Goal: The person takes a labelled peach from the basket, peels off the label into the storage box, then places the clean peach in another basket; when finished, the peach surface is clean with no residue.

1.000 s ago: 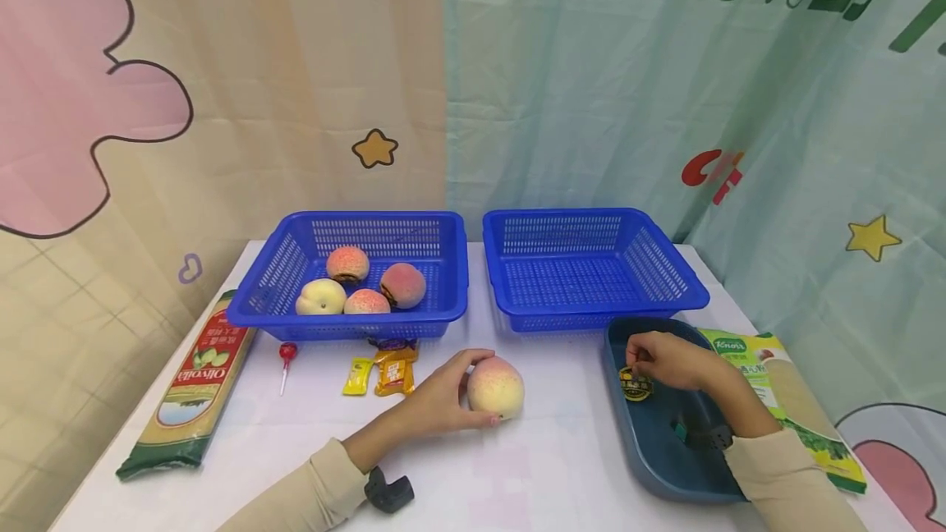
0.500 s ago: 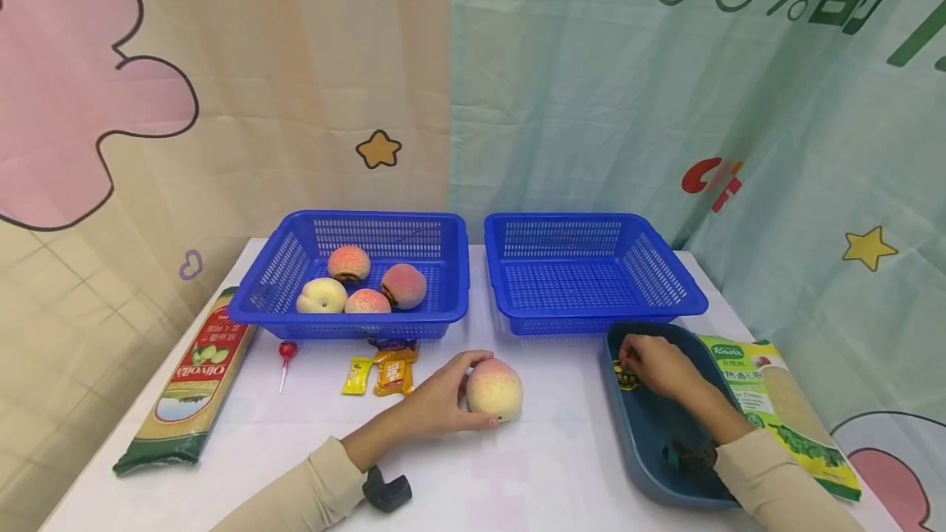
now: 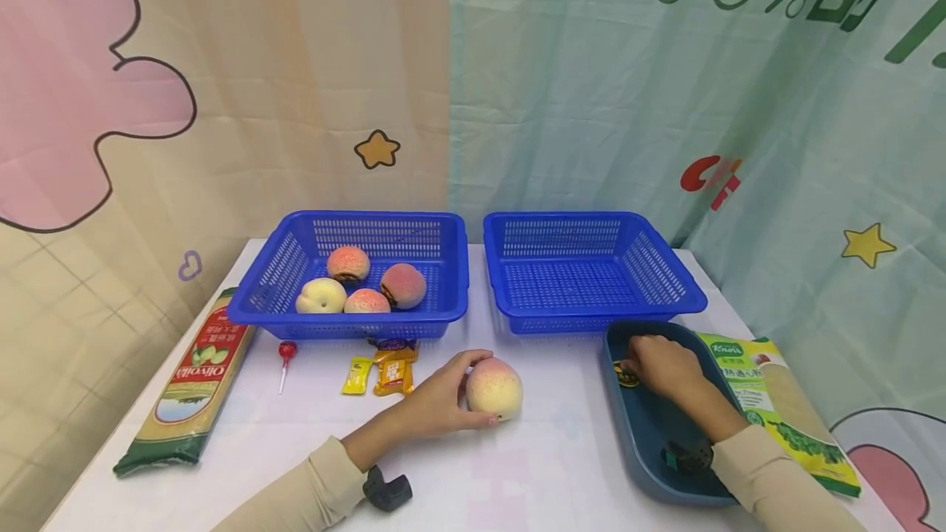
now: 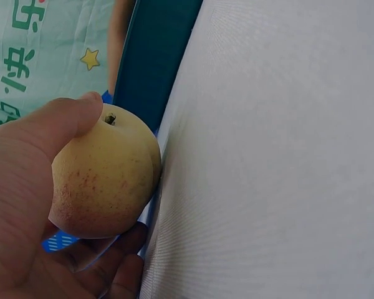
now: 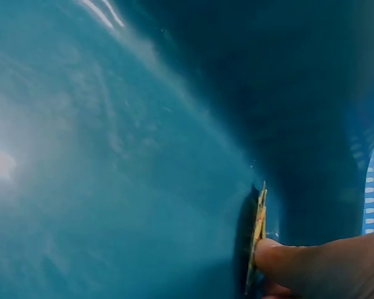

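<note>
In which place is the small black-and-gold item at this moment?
In the head view, the black-and-gold item is inside the dark teal tub, near its left wall, pinched by the right hand.

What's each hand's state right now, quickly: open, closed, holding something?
Left hand: holding a peach, fingers and thumb around it.
Right hand: pinching a thin black-and-gold piece inside the dark blue tub.
</note>
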Available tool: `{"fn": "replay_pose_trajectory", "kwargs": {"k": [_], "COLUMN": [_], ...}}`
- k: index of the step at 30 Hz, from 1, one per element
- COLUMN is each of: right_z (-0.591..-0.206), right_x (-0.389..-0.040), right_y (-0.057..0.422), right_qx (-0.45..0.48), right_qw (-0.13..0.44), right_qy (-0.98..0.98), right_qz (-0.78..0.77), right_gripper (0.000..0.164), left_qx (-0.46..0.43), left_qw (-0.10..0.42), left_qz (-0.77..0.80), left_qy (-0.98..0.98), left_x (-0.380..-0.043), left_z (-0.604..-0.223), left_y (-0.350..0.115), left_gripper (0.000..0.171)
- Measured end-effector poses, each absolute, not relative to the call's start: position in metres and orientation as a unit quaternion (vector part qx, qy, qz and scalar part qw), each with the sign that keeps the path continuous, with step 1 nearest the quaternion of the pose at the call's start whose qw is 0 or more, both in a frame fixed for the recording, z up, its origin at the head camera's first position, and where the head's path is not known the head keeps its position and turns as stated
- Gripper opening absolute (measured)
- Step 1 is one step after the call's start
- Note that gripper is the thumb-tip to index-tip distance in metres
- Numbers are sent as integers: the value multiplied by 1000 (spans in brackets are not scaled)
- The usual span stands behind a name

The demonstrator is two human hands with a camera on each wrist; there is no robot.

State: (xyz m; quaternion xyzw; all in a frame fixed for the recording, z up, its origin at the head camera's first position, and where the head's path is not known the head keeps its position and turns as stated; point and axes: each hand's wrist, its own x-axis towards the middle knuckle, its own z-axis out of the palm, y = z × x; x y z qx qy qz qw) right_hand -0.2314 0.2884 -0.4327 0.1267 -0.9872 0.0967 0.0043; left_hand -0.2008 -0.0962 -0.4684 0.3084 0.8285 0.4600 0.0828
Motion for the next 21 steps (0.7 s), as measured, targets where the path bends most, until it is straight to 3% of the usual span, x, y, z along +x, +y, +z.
{"fn": "replay_pose_trajectory", "kwargs": {"k": [5,8,11,13,17,19,21], "right_z": [-422,-410,-393,-382,-362,-356,-355], "right_x": [-229,-225,-217,-214,-220,-230,-241], "right_y": [294,299,304,307,324,340,356], "right_qx": [117,168,236,262,223,173,134], "right_qw": [-32,-75,-110,-69,110,121,63], "right_qy": [-988,-973,-936,-915,-910,-923,-937], "right_qz": [90,140,237,298,332,321,318], "right_gripper": [28,21,25,28,41,60,77], "left_qx": [312,315,330,344,364,366,368], "left_qw": [83,80,64,45,2,-21,-44], "left_qz": [460,458,456,449,447,453,461], "left_qy": [827,827,824,823,817,812,807], "left_x": [-202,-202,-201,-200,-201,-203,-207], "left_z": [-469,-469,-469,-468,-458,-446,-429], "left_y": [-96,-96,-94,-93,-90,-88,-87], "left_gripper": [88,88,88,87,87,88,89]}}
